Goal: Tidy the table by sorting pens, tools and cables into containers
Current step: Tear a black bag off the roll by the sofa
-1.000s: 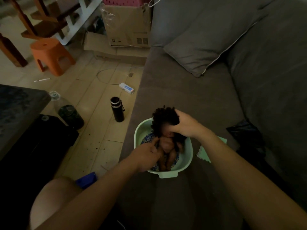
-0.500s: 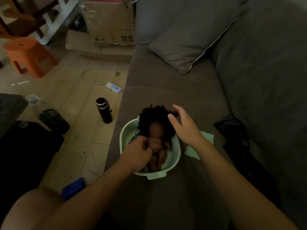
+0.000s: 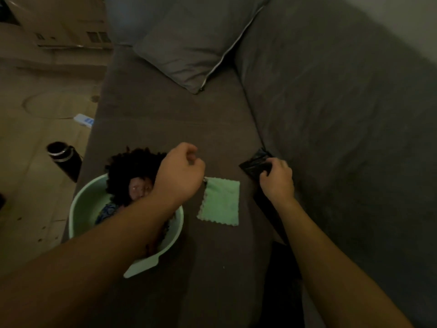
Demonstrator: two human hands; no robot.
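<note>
While the doll point(image 3: 132, 178) sits in the basin point(image 3: 80, 209), the left hand point(image 3: 179, 176) seems to pinch the cloth point(image 3: 220, 202) corner just under its curled fingers point(image 3: 197, 163). The right hand point(image 3: 276, 181) grips a pouch point(image 3: 254, 162) beneath its fingers. This looks like the gathering step; next, lift both toward a container.

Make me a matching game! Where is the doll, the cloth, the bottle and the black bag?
Things:
1. doll
2. cloth
3. bottle
4. black bag

Places:
A. standing on the floor
B. gripped by the right hand
C. in the green basin
D. lying on the sofa seat

Pairs: 1-C, 2-D, 3-A, 4-B
</note>
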